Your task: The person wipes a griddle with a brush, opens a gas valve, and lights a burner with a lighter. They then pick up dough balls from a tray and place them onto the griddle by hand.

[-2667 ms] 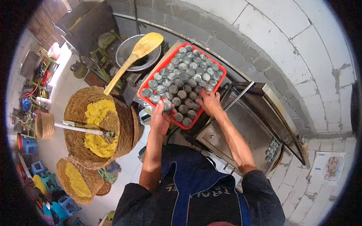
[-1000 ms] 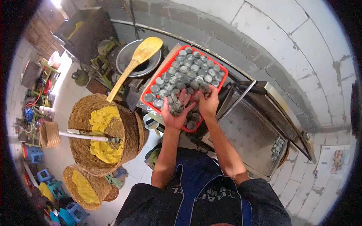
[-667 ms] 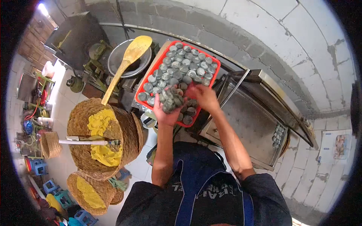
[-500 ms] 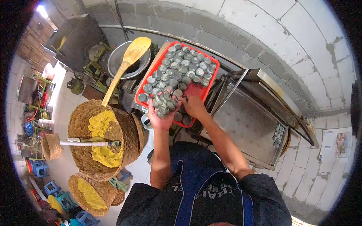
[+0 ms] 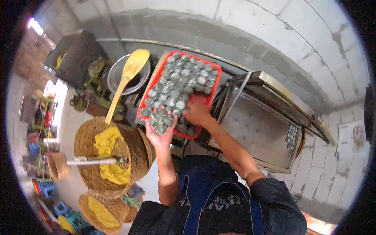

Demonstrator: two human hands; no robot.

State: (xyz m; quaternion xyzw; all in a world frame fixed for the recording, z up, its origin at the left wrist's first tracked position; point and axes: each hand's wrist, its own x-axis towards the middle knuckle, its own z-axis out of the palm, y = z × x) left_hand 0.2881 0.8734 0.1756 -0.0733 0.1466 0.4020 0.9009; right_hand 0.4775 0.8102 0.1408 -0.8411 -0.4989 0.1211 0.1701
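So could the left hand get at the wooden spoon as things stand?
Probably not to grasp it: the left hand is cupped around a heap of grey pieces, though nothing seems to block the spoon's handle.

Grey-green discs (image 5: 175,83) in red tray (image 5: 218,80)

To my left I saw a big woven basket (image 5: 137,147) with yellow paste (image 5: 105,141) in it, and a white-handled tool (image 5: 94,161) stretched across its opening. Below it was a shallower basket (image 5: 118,209), also holding yellow paste. A wooden paddle (image 5: 127,74) overlapped a metal bowl (image 5: 111,85) in my view; I couldn't tell whether they touched. Farther left stood a blue stool (image 5: 49,189), and a printed sheet (image 5: 351,136) hung on the wall to my right.
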